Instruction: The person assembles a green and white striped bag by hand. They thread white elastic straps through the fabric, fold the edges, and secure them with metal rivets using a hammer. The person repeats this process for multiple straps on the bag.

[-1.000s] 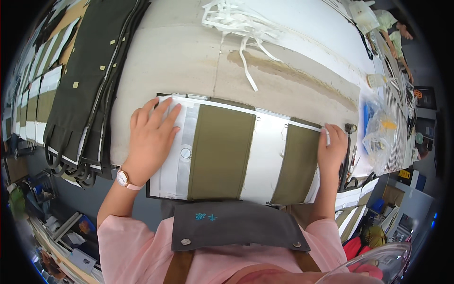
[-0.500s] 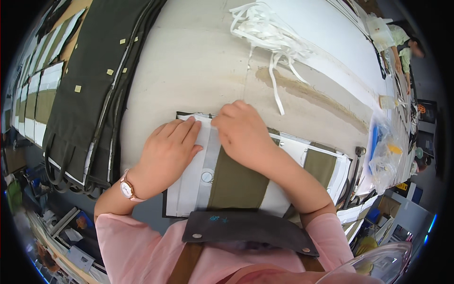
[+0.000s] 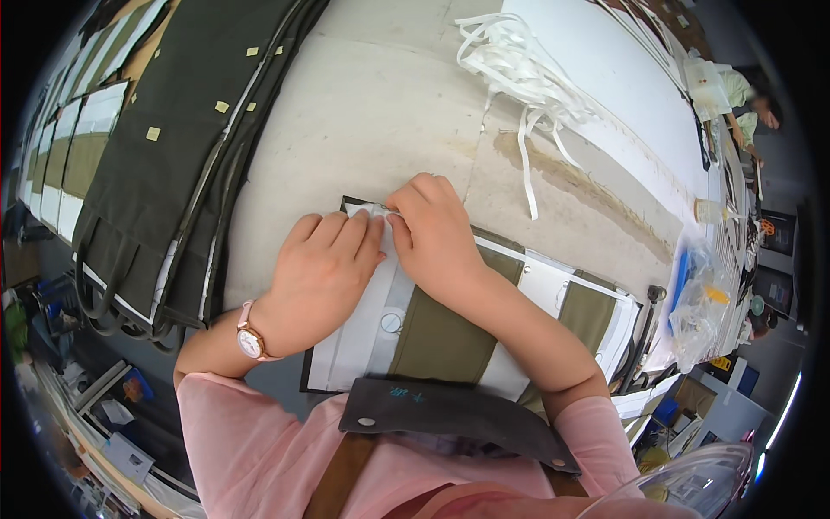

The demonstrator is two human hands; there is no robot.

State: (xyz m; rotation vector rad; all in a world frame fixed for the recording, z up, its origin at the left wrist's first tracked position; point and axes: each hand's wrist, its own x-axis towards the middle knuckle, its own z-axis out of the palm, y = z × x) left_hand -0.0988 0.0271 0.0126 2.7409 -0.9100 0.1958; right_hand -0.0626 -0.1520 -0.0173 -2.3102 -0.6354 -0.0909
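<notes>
Close in front of me lies a fabric panel (image 3: 441,329) with white and olive bands, a dark border and a round metal-looking fitting on its pale strip. My left hand (image 3: 324,259) rests over its far left part, fingers bent together with their tips at the far edge. Beside it, my right hand (image 3: 432,229) pinches that same edge near the corner, thumb and fingertips closed on it. The two hands' fingertips nearly meet there. Whether anything small is between them is hidden.
Dark fabric pieces (image 3: 194,156) with loop handles and small pale tabs are stacked at the left. Tangled white tape (image 3: 527,65) lies at the far side of the table (image 3: 380,104). A clear plastic bag (image 3: 696,311) is at the right. A person (image 3: 743,108) stands far right.
The view has shifted, so the table's things appear further right. My left fingers have bent more and drawn closer to my right hand at the panel's far edge.
</notes>
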